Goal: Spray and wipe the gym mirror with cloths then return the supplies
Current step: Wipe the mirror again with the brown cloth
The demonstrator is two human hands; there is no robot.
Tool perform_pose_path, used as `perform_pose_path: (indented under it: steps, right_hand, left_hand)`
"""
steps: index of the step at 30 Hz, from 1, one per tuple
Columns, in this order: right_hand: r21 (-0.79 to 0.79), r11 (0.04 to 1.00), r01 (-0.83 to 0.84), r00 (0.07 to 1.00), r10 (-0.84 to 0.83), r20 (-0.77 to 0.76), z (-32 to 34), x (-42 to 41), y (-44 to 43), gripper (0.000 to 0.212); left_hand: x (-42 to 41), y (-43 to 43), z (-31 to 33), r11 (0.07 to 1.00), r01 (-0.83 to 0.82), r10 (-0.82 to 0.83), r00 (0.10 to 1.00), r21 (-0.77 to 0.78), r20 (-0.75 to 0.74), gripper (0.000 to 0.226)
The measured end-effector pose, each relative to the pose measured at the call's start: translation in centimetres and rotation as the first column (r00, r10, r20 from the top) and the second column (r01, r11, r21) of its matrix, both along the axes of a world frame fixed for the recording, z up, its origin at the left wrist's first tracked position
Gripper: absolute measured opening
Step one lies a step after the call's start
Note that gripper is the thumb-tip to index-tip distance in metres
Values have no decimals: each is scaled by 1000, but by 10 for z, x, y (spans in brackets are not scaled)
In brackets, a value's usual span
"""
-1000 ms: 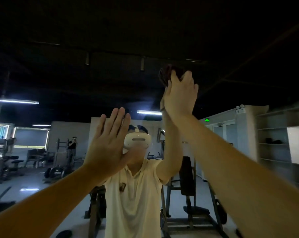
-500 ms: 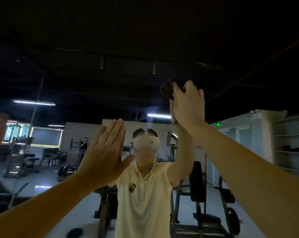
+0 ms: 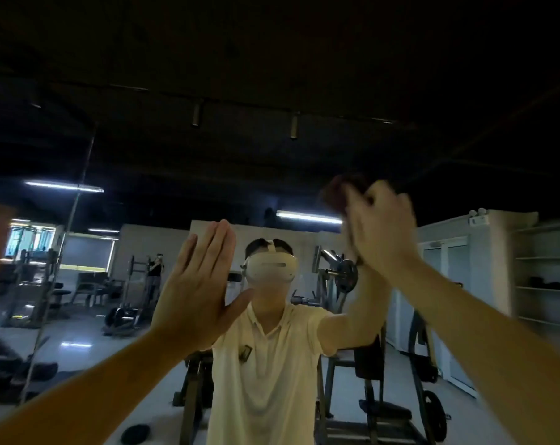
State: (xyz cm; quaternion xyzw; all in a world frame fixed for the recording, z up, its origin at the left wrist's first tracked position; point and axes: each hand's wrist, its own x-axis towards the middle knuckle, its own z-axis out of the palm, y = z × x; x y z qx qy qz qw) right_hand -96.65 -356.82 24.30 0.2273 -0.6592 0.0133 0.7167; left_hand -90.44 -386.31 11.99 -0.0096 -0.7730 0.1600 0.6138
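Dim gym fills the mirror [image 3: 304, 91]. Left hand [image 3: 195, 284] lies flat on it, fingers straight. Right hand [image 3: 381, 229], higher right, grips the dark cloth [image 3: 333, 194] against it. Likely the wiping step; the next stroke needs steady pressure.

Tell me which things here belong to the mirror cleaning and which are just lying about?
Job: large wall mirror; bunched dark reddish cloth; right hand holding it to the glass; left hand flat on the glass.
Lying about (reflected): black weight machines; round black weight plate on floor; grey wall shelves.
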Motion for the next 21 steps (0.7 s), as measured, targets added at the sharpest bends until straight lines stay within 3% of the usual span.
perform_pose_path:
  steps: [3, 6, 10, 13, 15, 18, 21]
  right_hand:
    - [-347, 937, -38, 998, 51, 29, 27, -5, -7, 47]
    - [-489, 865, -111, 988, 147, 36, 15, 11, -61, 45]
    - [-170, 963, -208, 964, 231, 130, -33, 34, -116, 51]
    - [184, 969, -164, 983, 143, 118, -56, 34, -106, 57]
    - [262, 961, -83, 994, 60, 92, -46, 26, -71, 46]
    - [-68, 996, -56, 991, 64, 120, -22, 4, -1, 33]
    - [-440, 898, -4, 994, 50, 94, -13, -17, 47, 43]
  left_hand:
    - [-1, -2, 0, 1000, -2, 2, 1000, -5, -10, 96]
    - [-1, -2, 0, 1000, 6, -6, 1000, -6, -17, 97]
    - [2, -1, 1, 1000, 20, -20, 1000, -4, 5, 96]
    - [3, -1, 0, 999, 40, -40, 999, -5, 8, 95]
    - [3, -2, 1, 999, 38, -38, 999, -8, 13, 95]
    - [1, -3, 0, 999, 33, -33, 999, -8, 6, 96]
    - [0, -2, 0, 1000, 21, -21, 1000, -3, -2, 95]
